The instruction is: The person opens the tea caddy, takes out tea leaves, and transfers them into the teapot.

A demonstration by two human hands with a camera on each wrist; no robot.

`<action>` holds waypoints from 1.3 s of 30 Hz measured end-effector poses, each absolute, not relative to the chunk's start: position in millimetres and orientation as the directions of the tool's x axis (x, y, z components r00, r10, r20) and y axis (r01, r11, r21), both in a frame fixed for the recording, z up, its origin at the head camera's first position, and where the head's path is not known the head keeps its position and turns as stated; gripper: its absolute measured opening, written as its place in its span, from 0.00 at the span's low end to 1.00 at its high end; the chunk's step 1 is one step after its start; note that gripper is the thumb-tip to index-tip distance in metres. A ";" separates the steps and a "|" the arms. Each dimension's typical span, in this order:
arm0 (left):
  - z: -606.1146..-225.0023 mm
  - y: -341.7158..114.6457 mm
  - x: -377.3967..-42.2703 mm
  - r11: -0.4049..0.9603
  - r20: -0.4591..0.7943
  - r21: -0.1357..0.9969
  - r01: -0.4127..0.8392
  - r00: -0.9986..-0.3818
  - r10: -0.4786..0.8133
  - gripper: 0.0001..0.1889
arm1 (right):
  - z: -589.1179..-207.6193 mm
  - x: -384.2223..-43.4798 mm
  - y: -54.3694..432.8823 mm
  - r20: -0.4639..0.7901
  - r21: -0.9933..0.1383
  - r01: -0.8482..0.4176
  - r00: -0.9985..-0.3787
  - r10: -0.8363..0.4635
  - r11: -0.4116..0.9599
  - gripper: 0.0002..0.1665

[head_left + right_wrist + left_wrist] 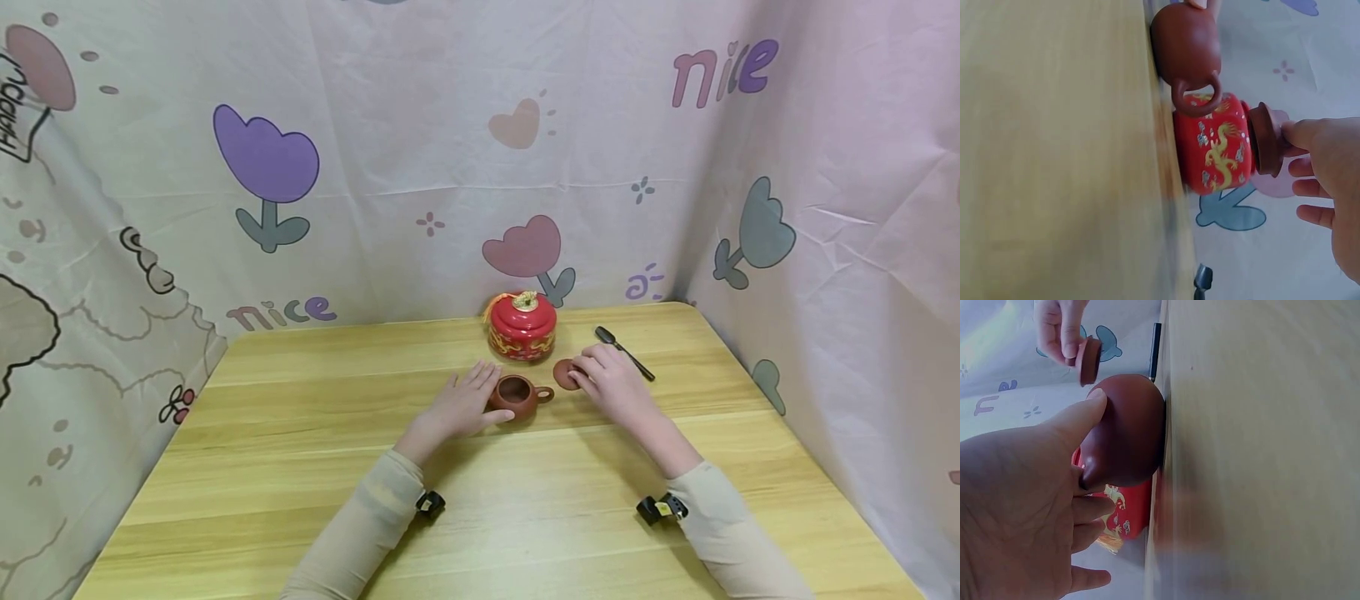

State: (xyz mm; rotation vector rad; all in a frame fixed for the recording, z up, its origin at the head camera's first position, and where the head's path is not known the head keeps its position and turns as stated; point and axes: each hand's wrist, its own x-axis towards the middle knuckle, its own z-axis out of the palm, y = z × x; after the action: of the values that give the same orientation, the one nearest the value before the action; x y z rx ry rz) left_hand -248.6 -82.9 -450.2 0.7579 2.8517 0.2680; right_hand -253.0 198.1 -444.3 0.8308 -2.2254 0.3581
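Note:
A small reddish-brown clay teapot stands on the table without its lid, its dark inside showing and its loop handle to the right. My left hand holds its left side, the thumb on the near side of the body and the fingers about the spout. Just right of the handle, my right hand pinches the knob of the round clay lid. The lid is tilted and apart from the teapot, as the left wrist view also shows.
Behind the teapot stands a red lidded jar with gold dragons and a yellow tassel. A slim dark tea scoop lies beyond my right hand. The wooden table meets patterned cloth at the back and sides.

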 end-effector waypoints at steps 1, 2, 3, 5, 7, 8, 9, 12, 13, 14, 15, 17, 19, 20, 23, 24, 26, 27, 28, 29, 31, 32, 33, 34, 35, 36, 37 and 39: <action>-450.1 -82.7 -248.7 0.854 -0.125 0.221 0.471 -0.855 0.504 0.46 | -445.4 -252.5 200.0 0.707 -0.008 -0.650 -0.541 -0.455 0.760 0.09; -450.0 -82.5 -248.4 0.854 -0.124 0.225 0.470 -0.855 0.504 0.46 | -446.3 -252.1 201.7 0.701 -0.011 -0.644 -0.551 -0.454 0.765 0.09; -449.7 -82.3 -248.3 0.854 -0.126 0.226 0.468 -0.856 0.502 0.46 | -447.6 -251.8 203.2 0.692 -0.013 -0.637 -0.562 -0.453 0.770 0.09; -449.4 -82.0 -248.0 0.853 -0.127 0.232 0.467 -0.855 0.502 0.46 | -449.8 -250.8 205.7 0.674 -0.023 -0.627 -0.585 -0.451 0.778 0.09; -448.9 -81.7 -248.0 0.851 -0.129 0.239 0.467 -0.854 0.505 0.46 | -451.7 -250.3 207.7 0.653 -0.035 -0.618 -0.609 -0.450 0.785 0.08; -448.7 -81.6 -247.8 0.849 -0.127 0.244 0.469 -0.853 0.507 0.46 | -452.5 -250.1 208.5 0.642 -0.040 -0.614 -0.621 -0.451 0.788 0.08; -448.3 -81.6 -247.9 0.847 -0.128 0.251 0.469 -0.851 0.509 0.46 | -453.3 -249.9 209.3 0.628 -0.045 -0.610 -0.633 -0.453 0.791 0.08; -448.1 -82.0 -248.0 0.840 -0.121 0.272 0.469 -0.849 0.514 0.46 | -454.6 -249.5 210.5 0.586 -0.053 -0.604 -0.664 -0.466 0.795 0.07; -448.1 -82.3 -248.0 0.839 -0.118 0.278 0.468 -0.850 0.513 0.46 | -455.1 -249.4 210.6 0.572 -0.055 -0.605 -0.671 -0.471 0.794 0.07; -448.3 -82.7 -248.2 0.841 -0.118 0.275 0.466 -0.852 0.511 0.45 | -455.4 -249.4 210.5 0.558 -0.060 -0.606 -0.680 -0.477 0.793 0.07; -448.4 -83.0 -248.3 0.841 -0.117 0.281 0.463 -0.853 0.508 0.45 | -455.7 -249.4 210.3 0.544 -0.064 -0.606 -0.687 -0.482 0.793 0.06; -449.4 -83.7 -249.0 0.845 -0.117 0.275 0.459 -0.856 0.503 0.46 | -456.6 -249.4 209.4 0.522 -0.074 -0.606 -0.701 -0.487 0.792 0.06; -450.2 -84.2 -249.5 0.847 -0.114 0.272 0.457 -0.858 0.500 0.46 | -457.2 -248.8 208.6 0.500 -0.082 -0.601 -0.715 -0.489 0.795 0.05; -450.6 -84.4 -249.8 0.847 -0.115 0.271 0.458 -0.858 0.501 0.46 | -457.8 -248.7 208.3 0.488 -0.083 -0.596 -0.723 -0.489 0.799 0.05; -451.0 -84.7 -249.8 0.844 -0.116 0.276 0.459 -0.856 0.504 0.46 | -459.3 -247.9 208.0 0.453 -0.084 -0.581 -0.746 -0.488 0.809 0.05; -451.3 -84.9 -249.5 0.843 -0.116 0.279 0.459 -0.856 0.504 0.46 | -459.5 -247.5 208.0 0.440 -0.086 -0.578 -0.753 -0.489 0.812 0.05; -451.9 -85.0 -249.3 0.843 -0.118 0.284 0.457 -0.856 0.504 0.46 | -461.1 -247.7 208.4 0.425 -0.086 -0.573 -0.761 -0.490 0.815 0.05; -452.5 -85.1 -249.4 0.842 -0.117 0.287 0.456 -0.856 0.504 0.46 | -461.7 -247.7 208.6 0.421 -0.086 -0.572 -0.763 -0.491 0.816 0.05; -453.1 -85.2 -249.3 0.843 -0.118 0.288 0.455 -0.856 0.503 0.46 | -462.1 -247.6 208.9 0.417 -0.087 -0.572 -0.765 -0.491 0.816 0.05; -453.7 -85.2 -249.4 0.842 -0.117 0.289 0.455 -0.856 0.503 0.46 | -462.5 -247.7 209.2 0.415 -0.087 -0.571 -0.766 -0.492 0.816 0.05; -454.8 -85.0 -250.2 0.841 -0.116 0.293 0.454 -0.857 0.503 0.46 | -463.2 -247.9 210.0 0.412 -0.085 -0.569 -0.768 -0.491 0.818 0.05; -455.2 -85.0 -250.5 0.841 -0.116 0.293 0.455 -0.856 0.503 0.46 | -463.2 -247.7 210.4 0.408 -0.088 -0.566 -0.771 -0.489 0.820 0.05; -455.6 -84.8 -250.7 0.841 -0.116 0.293 0.454 -0.856 0.503 0.46 | -463.3 -247.7 210.8 0.404 -0.089 -0.564 -0.774 -0.488 0.821 0.05; -455.8 -84.6 -250.8 0.841 -0.116 0.294 0.454 -0.856 0.503 0.46 | -463.4 -247.6 211.2 0.398 -0.092 -0.560 -0.778 -0.486 0.823 0.05; -456.1 -84.4 -251.1 0.841 -0.116 0.293 0.454 -0.857 0.503 0.47 | -463.7 -247.8 211.6 0.392 -0.093 -0.557 -0.782 -0.484 0.825 0.05; -456.3 -84.2 -251.3 0.842 -0.115 0.292 0.454 -0.857 0.502 0.46 | -463.9 -247.8 212.0 0.388 -0.095 -0.554 -0.786 -0.482 0.827 0.05; -456.5 -84.0 -251.5 0.843 -0.117 0.290 0.454 -0.857 0.502 0.47 | -464.1 -248.0 212.4 0.386 -0.095 -0.552 -0.788 -0.480 0.828 0.05; -456.9 -83.6 -251.9 0.843 -0.116 0.287 0.455 -0.857 0.502 0.46 | -464.6 -248.6 213.2 0.382 -0.093 -0.549 -0.790 -0.480 0.830 0.04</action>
State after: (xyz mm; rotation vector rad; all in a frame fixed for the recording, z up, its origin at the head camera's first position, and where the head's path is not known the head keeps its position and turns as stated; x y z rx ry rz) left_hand -251.9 -83.6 -456.9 0.7424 2.8351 0.3728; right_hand -248.6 213.2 -464.6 0.7756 -2.6667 0.2833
